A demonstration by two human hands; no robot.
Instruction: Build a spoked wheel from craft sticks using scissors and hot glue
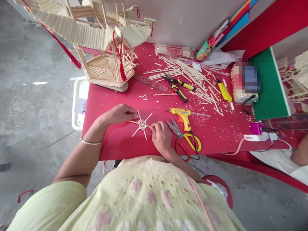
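Observation:
A six-spoked frame of thin wooden sticks (142,124), with small hexagons round its centre, lies at the table's near side. My right hand (161,137) is closed on the end of its right spoke. On the other side my left hand (119,114) has its fingers pinched together beside the upper-left spokes; what they hold, if anything, is too small to make out. Just right of my right hand are scissors (177,131) with one red and one yellow handle, blades apart. A yellow hot glue gun (182,116) lies beyond them, a glue stick in its back.
A stick-built pavilion (106,69) with red tassels stands at the back left. Loose sticks (190,72), yellow-black pliers (176,87), a ruler (151,83) and a yellow utility knife (224,91) lie behind. A power strip (255,138) sits right, near another person's arm (300,150).

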